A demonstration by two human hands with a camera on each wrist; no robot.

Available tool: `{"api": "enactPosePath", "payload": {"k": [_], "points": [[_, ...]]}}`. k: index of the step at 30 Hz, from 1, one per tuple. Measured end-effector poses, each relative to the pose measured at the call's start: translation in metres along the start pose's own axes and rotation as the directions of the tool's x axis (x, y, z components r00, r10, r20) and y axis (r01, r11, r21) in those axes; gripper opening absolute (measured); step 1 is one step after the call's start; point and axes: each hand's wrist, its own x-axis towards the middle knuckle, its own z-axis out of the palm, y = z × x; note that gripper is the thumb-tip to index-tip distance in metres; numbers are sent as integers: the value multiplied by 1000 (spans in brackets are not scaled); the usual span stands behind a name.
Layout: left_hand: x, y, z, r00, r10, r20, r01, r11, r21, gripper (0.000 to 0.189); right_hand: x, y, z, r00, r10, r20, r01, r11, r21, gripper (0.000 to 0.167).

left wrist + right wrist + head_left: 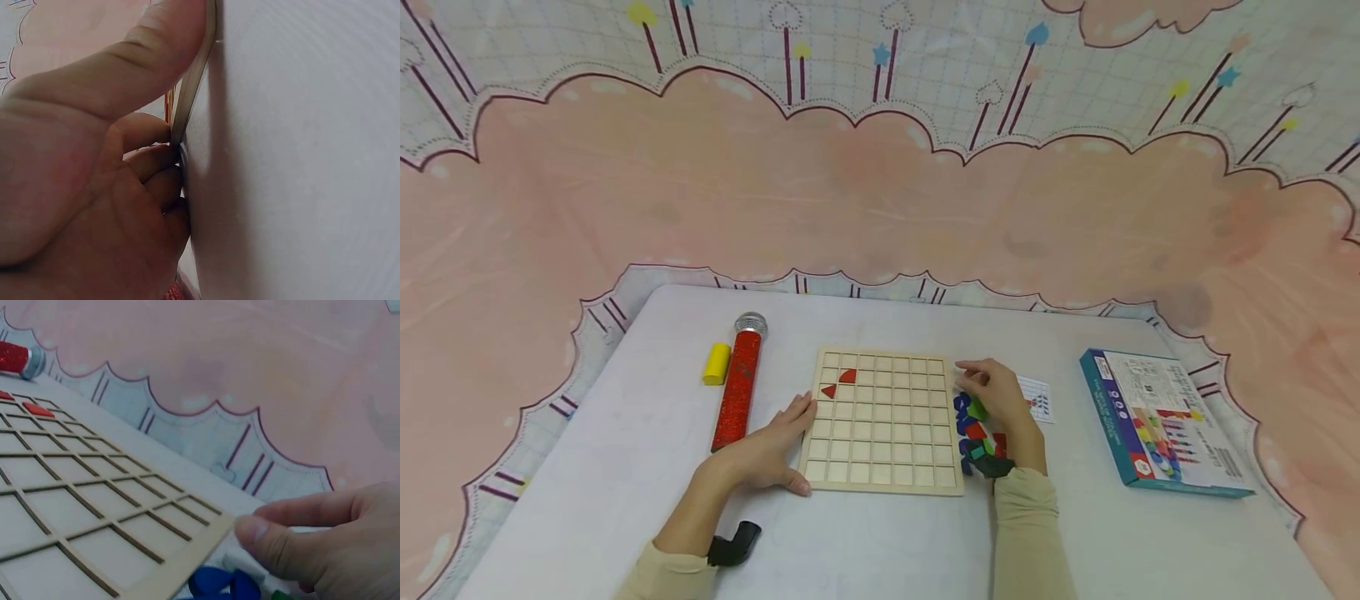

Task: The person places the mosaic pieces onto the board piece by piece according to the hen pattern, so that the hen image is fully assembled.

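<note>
A square wooden grid board point(880, 429) lies on the table, with a red quarter-circle piece point(847, 376) and a red triangular piece point(828, 391) in its upper-left cells. Along the board's left edge rests my left hand point(775, 450), thumb and fingers spread against the side; the left wrist view shows the thumb point(162, 37) touching the frame. My right hand point(996, 396) hovers by the upper-right corner, index finger extended and thumb close to it, with nothing visible between them. Under it lie several coloured pieces point(975, 431), including blue ones point(215, 581), partly hidden by hand and wrist.
Left of the board lie a red microphone point(739, 387) and a yellow cylinder point(717, 364). A printed card point(1037, 400) sits partly behind the right hand. Farther right is a flat teal game box point(1168, 425). A patterned curtain point(850, 192) hangs behind the table.
</note>
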Motion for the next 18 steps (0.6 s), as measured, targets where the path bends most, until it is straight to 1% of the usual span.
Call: {"api": "enactPosePath", "payload": {"k": [4, 10, 13, 18], "points": [[0, 0, -1, 1000, -4, 0, 4, 1000, -4, 114, 1, 7, 1, 999, 43, 18, -42, 999, -32, 33], [-1, -1, -3, 1000, 6, 1, -6, 1000, -12, 115, 1, 6, 1, 996, 83, 39, -79, 993, -86, 29], [-1, 0, -3, 1000, 11, 4, -11, 1000, -21, 116, 0, 3, 0, 994, 103, 47, -99, 991, -92, 27], [-1, 1, -2, 1000, 7, 6, -6, 1000, -30, 116, 0, 2, 0, 991, 128, 37, -125, 989, -85, 23]]}}
